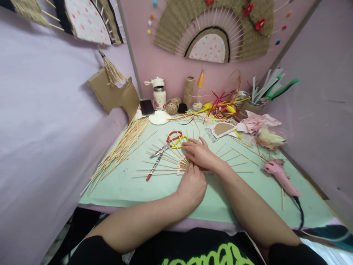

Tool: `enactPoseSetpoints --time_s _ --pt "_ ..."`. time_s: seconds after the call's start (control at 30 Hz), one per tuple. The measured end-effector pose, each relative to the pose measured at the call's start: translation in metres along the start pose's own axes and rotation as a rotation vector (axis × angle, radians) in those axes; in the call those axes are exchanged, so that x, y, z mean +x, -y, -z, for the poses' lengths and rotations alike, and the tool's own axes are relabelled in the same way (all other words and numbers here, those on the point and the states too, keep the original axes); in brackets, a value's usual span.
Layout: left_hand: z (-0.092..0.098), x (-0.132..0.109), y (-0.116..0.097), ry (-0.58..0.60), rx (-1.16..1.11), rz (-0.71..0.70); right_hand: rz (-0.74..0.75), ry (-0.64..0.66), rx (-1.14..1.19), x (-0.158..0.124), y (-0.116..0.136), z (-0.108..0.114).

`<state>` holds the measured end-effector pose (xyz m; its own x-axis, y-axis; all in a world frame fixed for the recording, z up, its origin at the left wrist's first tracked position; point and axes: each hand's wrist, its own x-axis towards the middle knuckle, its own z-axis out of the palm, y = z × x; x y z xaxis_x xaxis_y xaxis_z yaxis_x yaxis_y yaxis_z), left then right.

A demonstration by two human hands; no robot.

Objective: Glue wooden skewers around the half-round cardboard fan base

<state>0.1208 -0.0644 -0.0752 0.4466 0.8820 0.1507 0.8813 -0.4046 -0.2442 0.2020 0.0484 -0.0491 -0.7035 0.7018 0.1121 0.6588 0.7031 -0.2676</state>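
A fan of thin bamboo sticks [162,159] spreads out from a cardboard half-circle [182,164] with a pink-and-white edging, lying on the pale green table cover. My left hand [193,185] is closed at the middle of the fan's lower edge, with its fingertips pressed on the cardboard and the thumb hidden. Just above it, my right hand [200,154] lies across the upper part of the fan, fingers stretched out over the sticks. The two hands nearly touch and cover much of the half-circle. Scissors [177,141] with red and yellow handles and a red-tipped pen [154,167] lie by the left-hand sticks.
Loose sticks [121,147] are piled at the left. A pink glue gun [281,178] with a cord rests at the right. Behind are a bottle [159,97], twine [189,91], coloured pipe cleaners [220,105], another edged cardboard piece [223,129] and pink cloth [257,121].
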Motion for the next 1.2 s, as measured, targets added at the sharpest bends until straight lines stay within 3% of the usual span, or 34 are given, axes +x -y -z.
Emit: enactPoseSetpoints --time_s 1.03,1.2 --pt "-0.0027 0.0001 -0.0014 -0.006 -0.031 0.004 0.016 -0.02 0.031 -0.0001 0.002 0.0024" --pt "-0.0016 0.0004 0.0007 -0.015 -0.031 -0.019 0.016 -0.075 0.037 -0.0002 -0.0008 0.0029"
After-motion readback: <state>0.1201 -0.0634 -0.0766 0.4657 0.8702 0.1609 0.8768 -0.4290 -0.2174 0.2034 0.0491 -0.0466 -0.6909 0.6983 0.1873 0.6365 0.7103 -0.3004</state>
